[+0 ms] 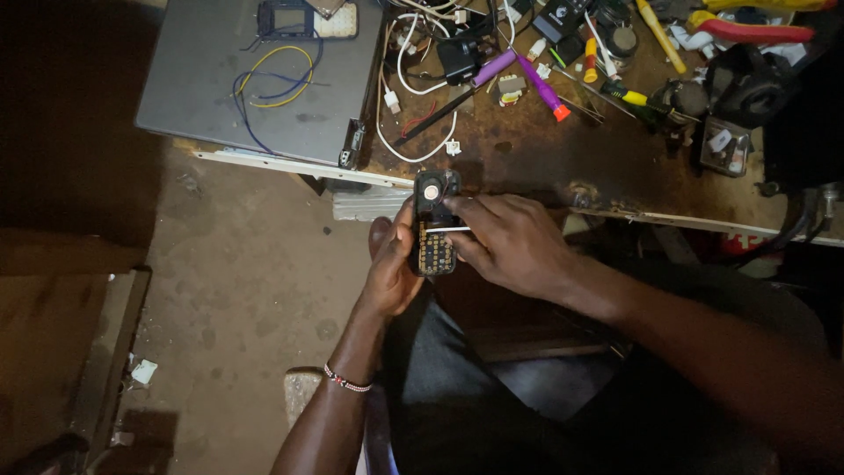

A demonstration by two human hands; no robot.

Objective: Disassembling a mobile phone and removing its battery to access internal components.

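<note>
My left hand (389,264) holds a small opened mobile phone (434,224) upright from the left side, just below the workbench edge. Its bare circuit board with gold keypad contacts and a round part near the top faces me. My right hand (508,239) reaches in from the right. Its fingers rest on the phone's right side and pinch a thin white strip lying across the board. A beaded bracelet (345,380) circles my left wrist.
A brown workbench (527,163) carries a closed grey laptop (255,79) with loose wires and a small device on it, white cables (413,88), a purple-handled tool (538,84), screwdrivers (659,35) and red pliers (747,31). Dirt floor lies at left.
</note>
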